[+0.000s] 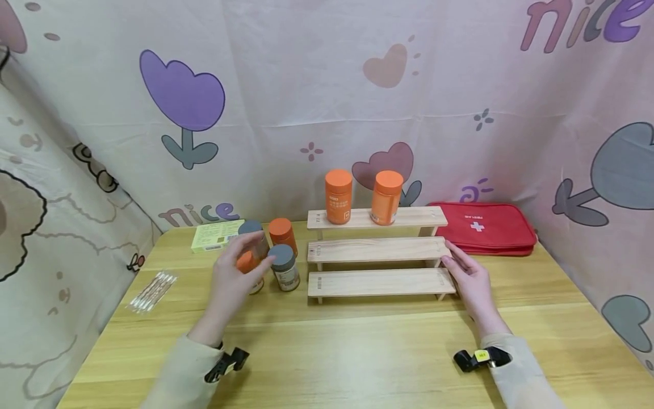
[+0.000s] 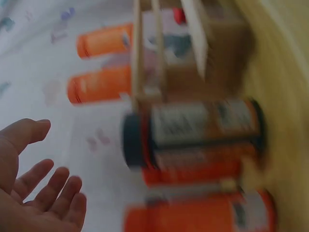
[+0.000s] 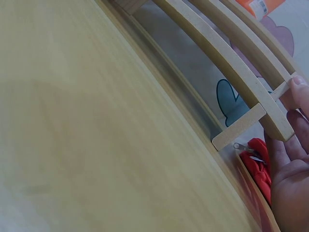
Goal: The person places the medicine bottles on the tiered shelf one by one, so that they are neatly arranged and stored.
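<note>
My left hand (image 1: 231, 284) hovers with spread fingers over a group of bottles on the left; the left wrist view shows nothing in its grasp. Beneath and beside it stand a grey-lidded bottle (image 1: 287, 276), another grey-lidded bottle (image 1: 249, 227), an orange bottle (image 1: 282, 229) and a partly hidden orange bottle (image 1: 246, 261). On the right, my right hand (image 1: 472, 287) holds the end of a three-step wooden rack (image 1: 378, 250), thumb at the middle step and fingers lower down in the right wrist view. Two orange bottles (image 1: 339, 199) stand upright on the top step.
Behind the rack's right end lies a red first-aid pouch (image 1: 485, 227). A yellow-green box (image 1: 212, 236) is at the back left, with a clear packet of cotton swabs (image 1: 152, 291) in front of it. A patterned cloth (image 1: 286, 85) hangs behind the wooden table (image 1: 357, 352).
</note>
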A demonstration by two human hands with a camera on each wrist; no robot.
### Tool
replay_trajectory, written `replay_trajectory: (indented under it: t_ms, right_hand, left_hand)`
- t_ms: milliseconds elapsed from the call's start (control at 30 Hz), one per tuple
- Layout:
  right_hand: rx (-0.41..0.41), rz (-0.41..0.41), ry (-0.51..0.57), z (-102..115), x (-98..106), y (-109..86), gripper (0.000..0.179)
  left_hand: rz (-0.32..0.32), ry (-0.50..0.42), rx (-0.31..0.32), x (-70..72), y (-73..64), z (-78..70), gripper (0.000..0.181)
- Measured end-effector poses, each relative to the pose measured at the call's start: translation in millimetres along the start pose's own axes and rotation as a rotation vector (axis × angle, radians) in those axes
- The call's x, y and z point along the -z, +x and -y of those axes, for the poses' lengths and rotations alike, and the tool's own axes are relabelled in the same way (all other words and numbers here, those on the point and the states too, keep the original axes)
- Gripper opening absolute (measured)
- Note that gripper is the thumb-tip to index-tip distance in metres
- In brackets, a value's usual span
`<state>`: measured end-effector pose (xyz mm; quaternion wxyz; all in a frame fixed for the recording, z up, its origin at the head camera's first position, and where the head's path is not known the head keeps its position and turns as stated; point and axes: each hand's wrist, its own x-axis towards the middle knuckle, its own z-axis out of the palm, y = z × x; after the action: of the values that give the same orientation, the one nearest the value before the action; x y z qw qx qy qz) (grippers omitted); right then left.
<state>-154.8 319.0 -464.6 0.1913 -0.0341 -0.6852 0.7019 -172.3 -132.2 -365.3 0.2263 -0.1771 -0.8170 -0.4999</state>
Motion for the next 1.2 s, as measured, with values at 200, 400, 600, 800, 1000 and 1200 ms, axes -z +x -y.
replay_trajectory:
  t_ms: [200,400,600,800,1000,1200]
  right_hand:
    - [0.004,0.002,0.005,-0.1,-0.1,-0.4,0.046]
    - [-0.014,-0.009,-0.024,-1.4,0.6,1.0,0.047]
    - [-0.016,-0.007,-0.032,-0.6,0.2,0.5,0.047]
    - [-0.016,-0.008,-0.034,2.2,-0.3,0.2,0.048]
    - [-0.005,-0.003,-0.008,1.4,-0.3,0.1,0.047]
    - [-0.006,-0.006,-0.018,0.4,-0.6,0.8,0.047]
  left_hand:
    - [-0.052,0.107,0.096,21.7,-6.3,34.2,0.055]
    - [0.030,0.105,0.199,27.5,-9.2,54.7,0.064]
    - [0.088,0.062,0.268,26.2,-9.7,65.0,0.069]
    - [0.105,0.022,0.323,22.2,-9.1,73.2,0.067]
    - [0.092,0.014,0.367,17.4,-11.1,78.3,0.065]
    - [0.049,-0.030,0.380,16.5,-12.9,76.7,0.059]
